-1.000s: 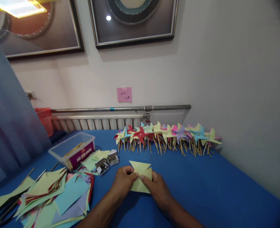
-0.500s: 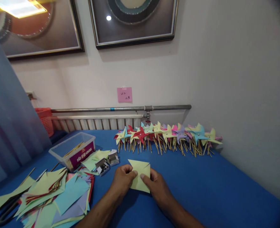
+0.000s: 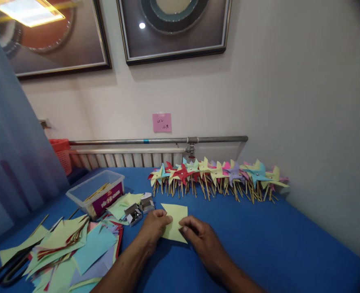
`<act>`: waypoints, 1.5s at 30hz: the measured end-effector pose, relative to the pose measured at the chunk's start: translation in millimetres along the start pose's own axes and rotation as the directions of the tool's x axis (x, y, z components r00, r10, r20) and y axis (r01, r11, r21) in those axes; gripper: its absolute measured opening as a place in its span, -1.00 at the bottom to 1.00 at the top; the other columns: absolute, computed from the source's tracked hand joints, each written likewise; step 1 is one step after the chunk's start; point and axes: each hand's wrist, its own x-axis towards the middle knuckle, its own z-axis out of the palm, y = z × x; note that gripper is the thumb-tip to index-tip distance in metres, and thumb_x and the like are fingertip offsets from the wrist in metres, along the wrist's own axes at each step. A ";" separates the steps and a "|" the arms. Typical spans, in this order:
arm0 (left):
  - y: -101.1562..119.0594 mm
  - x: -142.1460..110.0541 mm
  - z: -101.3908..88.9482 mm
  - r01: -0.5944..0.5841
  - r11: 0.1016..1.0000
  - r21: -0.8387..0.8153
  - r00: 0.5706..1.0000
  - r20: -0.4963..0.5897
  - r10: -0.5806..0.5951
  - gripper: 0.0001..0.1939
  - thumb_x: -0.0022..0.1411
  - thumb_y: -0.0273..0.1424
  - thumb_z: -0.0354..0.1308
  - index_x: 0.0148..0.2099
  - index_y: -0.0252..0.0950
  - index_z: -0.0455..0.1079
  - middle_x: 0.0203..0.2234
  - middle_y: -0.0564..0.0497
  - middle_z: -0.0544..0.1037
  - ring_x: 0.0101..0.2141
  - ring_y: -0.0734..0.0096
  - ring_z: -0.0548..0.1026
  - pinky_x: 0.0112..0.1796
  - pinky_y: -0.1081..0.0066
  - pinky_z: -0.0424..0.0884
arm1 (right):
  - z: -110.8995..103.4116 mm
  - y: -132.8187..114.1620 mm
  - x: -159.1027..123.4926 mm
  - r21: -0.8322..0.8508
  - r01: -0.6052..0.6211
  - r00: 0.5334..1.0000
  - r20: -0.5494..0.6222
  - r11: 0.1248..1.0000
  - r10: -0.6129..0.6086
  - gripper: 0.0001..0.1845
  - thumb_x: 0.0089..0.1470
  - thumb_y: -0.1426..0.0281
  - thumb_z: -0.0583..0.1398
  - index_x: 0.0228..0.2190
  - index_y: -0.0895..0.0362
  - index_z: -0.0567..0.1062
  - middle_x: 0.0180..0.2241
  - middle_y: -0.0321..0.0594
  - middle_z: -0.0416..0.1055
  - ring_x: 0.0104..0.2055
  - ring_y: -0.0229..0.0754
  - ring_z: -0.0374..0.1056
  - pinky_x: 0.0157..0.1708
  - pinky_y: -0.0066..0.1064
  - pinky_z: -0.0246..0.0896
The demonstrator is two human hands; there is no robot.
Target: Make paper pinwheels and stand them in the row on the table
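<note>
A pale yellow paper square (image 3: 177, 213) is held up above the blue table, its upper left corner pointed. My left hand (image 3: 154, 230) pinches its left side, thumb on the front face. At the paper's right edge, the thumb and curled fingers of my right hand (image 3: 203, 240) close on it. Left of my hands stand two small open boxes, one holding shiny metal pieces (image 3: 133, 217), the other a grey box (image 3: 147, 203). Behind the paper lies a long row of finished paper pinwheels (image 3: 216, 173) on wooden sticks.
A clear plastic tub (image 3: 106, 175) with sticks stands at the left. Nearer me, coloured paper sheets (image 3: 91, 248) lie piled beside black-handled scissors (image 3: 12, 266). A red basket (image 3: 62, 154), a curtain (image 3: 12, 142) and a wall pipe (image 3: 121, 142) border the blue table (image 3: 259, 244).
My right hand has shifted from the paper's front face to its right edge, its fingers more curled. The paper has moved slightly left; the view has shifted a little.
</note>
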 end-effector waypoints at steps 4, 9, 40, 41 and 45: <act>2.0 -4.7 3.7 -0.010 1.000 0.028 0.999 0.031 0.009 -0.67 -0.18 -0.26 0.36 -0.60 -0.22 0.23 -0.75 0.17 0.28 -0.68 0.57 0.12 -0.56 0.47 0.01 | 1.4 2.9 2.2 0.066 -0.051 0.999 0.011 0.997 0.050 -0.71 0.22 0.17 0.12 -0.32 0.10 0.52 -0.46 -0.32 0.39 -0.41 -0.23 0.23 -0.39 -0.42 0.10; -2.2 -7.9 10.7 -0.010 1.000 0.007 0.999 0.041 0.010 -0.65 -0.20 -0.23 0.38 -0.59 -0.22 0.25 -0.74 0.18 0.32 -0.69 0.57 0.16 -0.57 0.47 0.04 | 5.7 9.2 5.4 0.128 -0.084 0.996 -0.025 0.988 0.088 -0.74 0.16 0.18 0.16 -0.39 0.11 0.48 -0.51 -0.37 0.28 -0.45 -0.26 0.15 -0.43 -0.44 0.06; -6.0 -11.3 22.0 0.037 0.998 -0.050 0.996 0.078 -0.033 -0.51 -0.36 -0.12 0.51 -0.55 -0.33 0.36 -0.73 0.12 0.39 -0.68 0.59 0.24 -0.56 0.49 0.13 | 17.7 20.6 8.1 -0.035 -0.246 0.940 -0.254 0.969 0.229 -0.80 0.04 0.18 0.14 -0.46 0.04 0.35 -0.62 -0.43 0.22 -0.57 -0.24 0.15 -0.56 -0.44 -0.01; -5.8 -11.7 21.7 0.036 0.998 -0.045 0.997 0.075 -0.032 -0.51 -0.35 -0.12 0.51 -0.55 -0.33 0.35 -0.73 0.12 0.39 -0.68 0.59 0.23 -0.57 0.49 0.12 | 17.7 21.0 8.4 -0.040 -0.247 0.938 -0.259 0.968 0.229 -0.81 0.03 0.19 0.15 -0.46 0.04 0.35 -0.63 -0.43 0.22 -0.57 -0.24 0.15 -0.56 -0.44 -0.01; -3.9 -14.6 20.4 0.019 1.000 -0.024 0.997 0.076 -0.017 -0.55 -0.27 -0.13 0.47 -0.54 -0.33 0.36 -0.72 0.12 0.39 -0.67 0.58 0.24 -0.56 0.49 0.11 | 16.4 21.2 9.1 -0.069 -0.250 0.929 -0.300 0.966 0.218 -0.85 0.01 0.23 0.15 -0.47 0.04 0.35 -0.63 -0.42 0.24 -0.56 -0.24 0.17 -0.56 -0.44 -0.02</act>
